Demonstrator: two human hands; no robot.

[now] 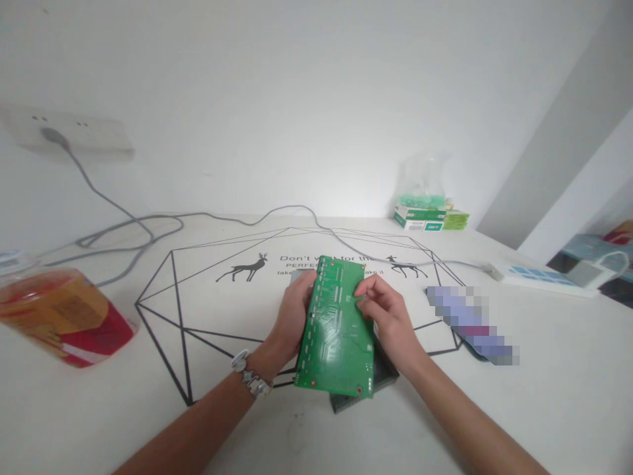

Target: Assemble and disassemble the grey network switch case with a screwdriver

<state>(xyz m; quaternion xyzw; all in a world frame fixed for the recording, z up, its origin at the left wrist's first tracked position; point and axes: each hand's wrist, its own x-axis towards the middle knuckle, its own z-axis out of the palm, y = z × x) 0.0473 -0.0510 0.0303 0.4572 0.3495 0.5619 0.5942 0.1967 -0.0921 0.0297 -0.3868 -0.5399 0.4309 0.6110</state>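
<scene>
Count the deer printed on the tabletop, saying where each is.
2. One deer is left of the green circuit board; the other deer is right of it, beyond the right hand. More could be hidden under the board.

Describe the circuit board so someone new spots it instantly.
Start at the white table printed with black deer, then find the left hand and right hand near its middle. The circuit board is the long panel between them, partly hiding a dark object. Its green face, marked with fine traces, sets it apart from that dark object.
</scene>
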